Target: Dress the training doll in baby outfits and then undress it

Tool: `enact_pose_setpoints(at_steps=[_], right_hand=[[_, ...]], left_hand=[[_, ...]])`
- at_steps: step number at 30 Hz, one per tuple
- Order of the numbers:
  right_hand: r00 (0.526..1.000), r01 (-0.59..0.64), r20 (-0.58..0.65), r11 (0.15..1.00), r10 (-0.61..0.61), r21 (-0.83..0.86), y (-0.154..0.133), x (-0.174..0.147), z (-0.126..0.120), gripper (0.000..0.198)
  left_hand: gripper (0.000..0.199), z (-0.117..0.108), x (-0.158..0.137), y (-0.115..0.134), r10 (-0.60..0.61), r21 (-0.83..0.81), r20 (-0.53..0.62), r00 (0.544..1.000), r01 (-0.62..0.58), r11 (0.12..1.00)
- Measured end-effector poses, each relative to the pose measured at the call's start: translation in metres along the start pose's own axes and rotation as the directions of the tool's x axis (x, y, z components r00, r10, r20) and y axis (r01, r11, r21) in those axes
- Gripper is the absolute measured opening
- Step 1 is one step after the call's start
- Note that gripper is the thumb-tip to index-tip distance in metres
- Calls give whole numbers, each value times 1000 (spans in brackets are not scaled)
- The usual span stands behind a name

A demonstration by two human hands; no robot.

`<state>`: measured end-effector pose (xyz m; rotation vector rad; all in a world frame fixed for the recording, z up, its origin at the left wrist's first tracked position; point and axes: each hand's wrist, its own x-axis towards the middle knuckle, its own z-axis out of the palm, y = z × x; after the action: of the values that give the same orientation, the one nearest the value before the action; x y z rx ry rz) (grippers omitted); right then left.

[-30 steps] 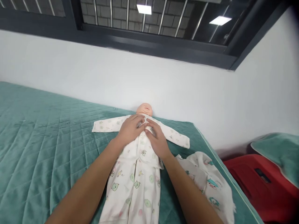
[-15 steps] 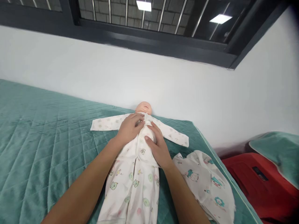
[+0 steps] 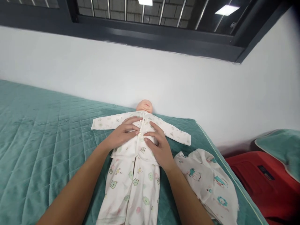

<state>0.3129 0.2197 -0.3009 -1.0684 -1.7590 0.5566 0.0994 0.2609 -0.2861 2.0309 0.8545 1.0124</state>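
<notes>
A baby doll (image 3: pixel 144 107) lies on its back, its head toward the wall. It wears a white long-sleeved baby jacket (image 3: pixel 142 153) printed with small animals, sleeves stretched out to both sides. White trousers (image 3: pixel 131 190) with green animal prints cover the legs. My left hand (image 3: pixel 124 132) rests on the jacket's left chest, fingers stretched toward the buttoned front. Opposite it, my right hand (image 3: pixel 160 145) lies on the right side, its fingers spread. Between the fingertips a small button (image 3: pixel 140 134) shows, and neither hand visibly grips the fabric.
Folded white printed baby clothes (image 3: pixel 208 184) lie beside my right forearm. Everything rests on a green quilted bedspread (image 3: pixel 58 137) against a white wall (image 3: pixel 140 72). A red plastic piece of furniture (image 3: pixel 260 184) with green cloth (image 3: pixel 281 148) stands beyond the right edge.
My left hand has come off the collar area and moved down and left, its fingers straighter. My right hand stays on the jacket with fingers more spread. More of the jacket's upper front shows.
</notes>
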Motion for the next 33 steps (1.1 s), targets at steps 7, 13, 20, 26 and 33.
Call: enact_pose_setpoints(at_steps=[7, 13, 20, 26, 33], right_hand=[[1000, 27, 1, 999, -27, -39, 1, -1, 1, 16], [998, 64, 21, 994, -62, -86, 4, 1, 1, 19], [994, 108, 29, 990, -105, -92, 3, 0, 1, 16], [994, 108, 3, 990, -108, -87, 1, 0, 2, 15], [993, 117, -18, 990, -119, -77, 1, 0, 2, 19]], left_hand=[[23, -7, 1, -6, -10, -69, 69, 998, 15, 998], [22, -5, 1, -5, -24, -70, 52, 998, 27, 997], [17, -4, 1, -2, -42, -52, 38, 998, 44, 998], [16, -4, 2, -3, -41, -62, 31, 999, 43, 997], [16, -3, 2, -4, -23, -65, 20, 1000, 24, 998]])
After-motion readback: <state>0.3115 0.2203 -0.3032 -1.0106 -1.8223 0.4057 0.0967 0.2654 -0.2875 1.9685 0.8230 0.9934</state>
